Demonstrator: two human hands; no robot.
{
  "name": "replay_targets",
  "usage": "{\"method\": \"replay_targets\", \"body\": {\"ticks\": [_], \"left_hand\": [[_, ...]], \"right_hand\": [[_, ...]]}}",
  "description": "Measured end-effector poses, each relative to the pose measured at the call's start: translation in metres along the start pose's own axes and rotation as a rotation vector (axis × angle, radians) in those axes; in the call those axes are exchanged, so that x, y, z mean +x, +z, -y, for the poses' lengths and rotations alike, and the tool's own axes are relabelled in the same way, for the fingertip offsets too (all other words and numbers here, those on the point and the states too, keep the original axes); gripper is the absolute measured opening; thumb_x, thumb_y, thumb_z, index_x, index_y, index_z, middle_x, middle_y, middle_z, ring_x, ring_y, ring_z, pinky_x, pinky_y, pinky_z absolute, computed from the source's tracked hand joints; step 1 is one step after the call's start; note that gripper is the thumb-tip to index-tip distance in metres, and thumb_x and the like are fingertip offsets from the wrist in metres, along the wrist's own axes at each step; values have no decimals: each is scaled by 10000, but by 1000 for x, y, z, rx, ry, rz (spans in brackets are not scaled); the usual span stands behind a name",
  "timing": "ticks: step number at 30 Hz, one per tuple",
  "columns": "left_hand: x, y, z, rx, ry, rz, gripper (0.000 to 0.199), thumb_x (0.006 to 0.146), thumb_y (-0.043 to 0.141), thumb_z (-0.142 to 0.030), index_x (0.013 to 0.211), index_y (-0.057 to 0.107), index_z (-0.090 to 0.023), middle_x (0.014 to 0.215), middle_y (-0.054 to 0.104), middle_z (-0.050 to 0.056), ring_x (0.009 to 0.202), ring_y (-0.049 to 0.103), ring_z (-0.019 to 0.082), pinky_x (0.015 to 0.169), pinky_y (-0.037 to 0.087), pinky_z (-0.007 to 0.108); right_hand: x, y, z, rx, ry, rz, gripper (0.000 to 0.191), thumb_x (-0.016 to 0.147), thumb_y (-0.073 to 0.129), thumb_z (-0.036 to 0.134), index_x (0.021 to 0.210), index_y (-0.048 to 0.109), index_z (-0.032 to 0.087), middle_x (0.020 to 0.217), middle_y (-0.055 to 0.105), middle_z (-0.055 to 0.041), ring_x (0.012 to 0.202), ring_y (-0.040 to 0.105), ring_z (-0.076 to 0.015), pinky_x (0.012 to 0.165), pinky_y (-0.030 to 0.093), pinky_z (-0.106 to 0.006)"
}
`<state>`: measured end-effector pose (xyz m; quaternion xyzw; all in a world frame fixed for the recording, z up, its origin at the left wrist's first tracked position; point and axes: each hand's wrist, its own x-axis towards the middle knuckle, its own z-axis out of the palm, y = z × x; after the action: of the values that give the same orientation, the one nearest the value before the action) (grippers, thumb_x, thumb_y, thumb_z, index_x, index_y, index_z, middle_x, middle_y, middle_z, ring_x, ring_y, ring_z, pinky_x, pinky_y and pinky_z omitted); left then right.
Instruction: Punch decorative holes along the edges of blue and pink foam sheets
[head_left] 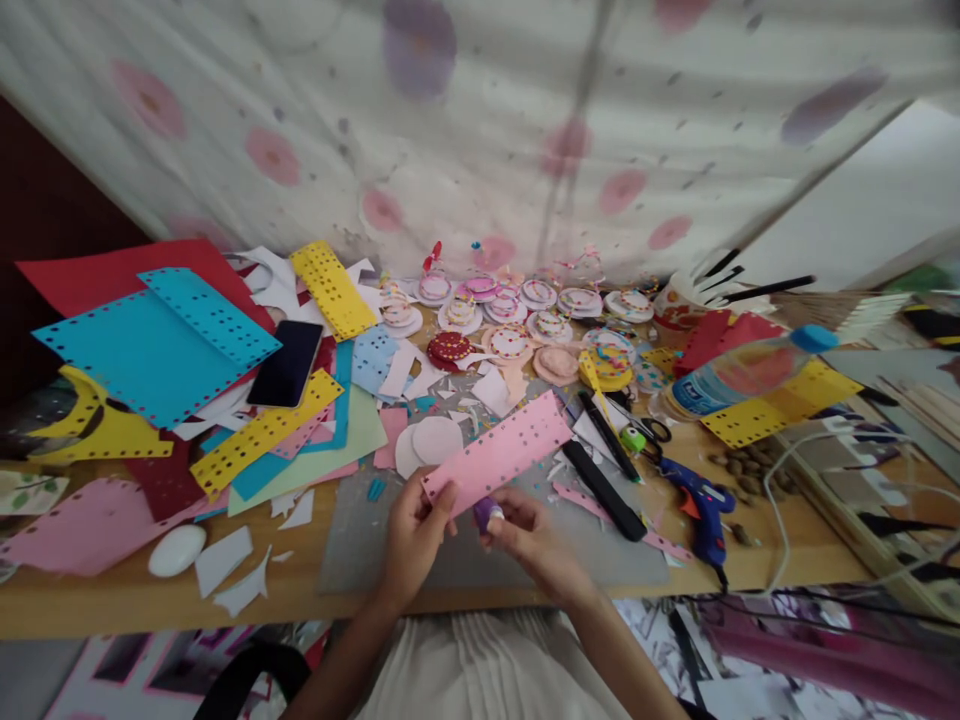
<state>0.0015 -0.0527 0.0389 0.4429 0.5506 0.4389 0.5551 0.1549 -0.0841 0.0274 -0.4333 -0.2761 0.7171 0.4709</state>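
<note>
My left hand (420, 530) grips the lower left end of a pink paper strip (506, 450), thumb on top. Rows of small holes run along the strip, which is raised and tilted over a grey cutting mat (457, 565). Just below its lower edge, my right hand (529, 535) is closed around a small purple craft punch (487, 512); fingers hide part of it. Behind the left hand lie white paper circles (437, 441). A black utility knife (604, 490) rests on the mat to the right of the strip.
Punched blue paper (142, 345), a phone (286, 363) and yellow strips (266, 432) cover the left side. Small decorated paper hats (506, 338) line the back. On the right are a plastic bottle (742, 378), a blue glue gun (701, 510) and a white cable (780, 500).
</note>
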Motion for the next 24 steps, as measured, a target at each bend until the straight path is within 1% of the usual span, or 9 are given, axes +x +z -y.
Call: {"method": "replay_targets", "body": {"ticks": [2, 6, 9, 12, 17, 20, 24], "left_hand": [[0, 1, 0, 3, 18, -23, 282, 755, 676, -396, 914, 607, -173, 489, 541, -63, 375, 457, 77, 380, 333, 173], [0, 2, 3, 9, 46, -10, 257, 768, 669, -377, 935, 611, -190, 509, 540, -65, 404, 484, 91, 403, 356, 184], [0, 2, 5, 19, 58, -11, 238, 777, 661, -367, 934, 610, -196, 529, 555, -59, 415, 497, 98, 410, 364, 190], [0, 2, 8, 62, 90, -9, 231, 789, 649, -359, 945, 611, -192, 539, 569, -53, 424, 511, 103, 429, 382, 194], [-1, -1, 14, 161, 192, 22, 215, 843, 585, -339, 996, 582, -187, 623, 590, -47, 462, 540, 97, 468, 418, 194], [-1, -4, 16, 210, 244, 36, 189, 861, 562, -317, 997, 575, -187, 638, 590, -46, 471, 543, 90, 476, 427, 187], [-3, -5, 16, 252, 277, 17, 167, 869, 550, -305, 984, 579, -187, 652, 601, -41, 470, 547, 85, 472, 429, 180]], "right_hand": [[1, 2, 0, 1, 8, 14, 292, 650, 793, 383, 851, 689, 198, 699, 632, 17, 573, 563, -109, 591, 481, -242], [1, 6, 0, -8, 10, 62, 290, 689, 766, 384, 909, 696, 208, 789, 663, 1, 599, 572, -104, 602, 482, -233], [1, 7, 0, 5, 0, 71, 267, 719, 747, 379, 923, 701, 212, 807, 659, 0, 613, 574, -100, 601, 481, -226], [0, 5, -1, 18, 8, 56, 270, 717, 751, 384, 917, 703, 209, 802, 654, 2, 610, 567, -94, 595, 478, -219], [1, 4, -3, 25, 25, 35, 299, 696, 770, 393, 915, 702, 202, 773, 652, 11, 593, 562, -86, 582, 468, -212], [1, 5, -3, 8, 18, 15, 310, 687, 778, 393, 916, 700, 199, 766, 646, 14, 593, 549, -83, 567, 455, -207], [0, 5, -2, -10, 12, -10, 312, 682, 779, 401, 905, 701, 197, 776, 631, 18, 606, 536, -79, 574, 442, -202]]}}
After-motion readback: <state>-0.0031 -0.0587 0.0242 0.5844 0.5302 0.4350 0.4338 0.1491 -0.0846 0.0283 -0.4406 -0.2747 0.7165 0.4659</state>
